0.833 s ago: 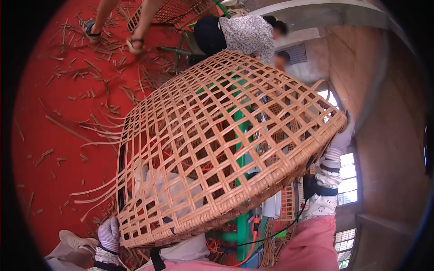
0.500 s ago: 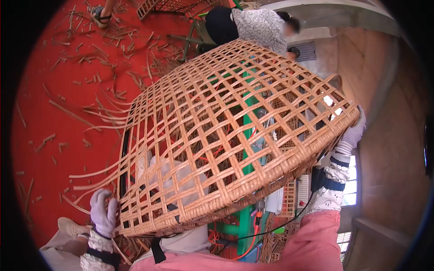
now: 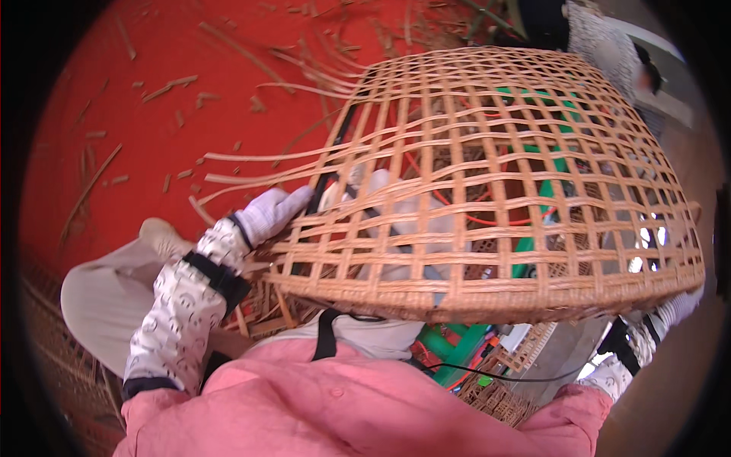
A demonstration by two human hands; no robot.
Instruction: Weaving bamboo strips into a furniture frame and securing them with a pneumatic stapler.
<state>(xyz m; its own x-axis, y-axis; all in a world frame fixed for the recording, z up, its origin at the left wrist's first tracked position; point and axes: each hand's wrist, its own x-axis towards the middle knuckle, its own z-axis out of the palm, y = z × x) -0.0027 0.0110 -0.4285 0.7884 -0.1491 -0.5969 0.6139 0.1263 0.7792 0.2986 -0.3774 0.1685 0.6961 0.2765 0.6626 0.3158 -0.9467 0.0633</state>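
The basket (image 3: 487, 190), an open lattice of woven strips, is held above the lap, filling the centre and right of the view. Its bound rim runs along the near side, just above the pink shirt (image 3: 343, 404). Loose strip ends (image 3: 251, 156) project from its left edge over the red floor (image 3: 152, 91). The gloved left hand (image 3: 270, 213) is closed on the left edge, fingers curled into the weave. The gloved right hand (image 3: 678, 305) sits at the lower right rim, mostly hidden; its grip cannot be determined. Scrap strips (image 3: 171, 84) litter the floor to the left. Another person (image 3: 609, 46) is at the upper right, apart from the basket.
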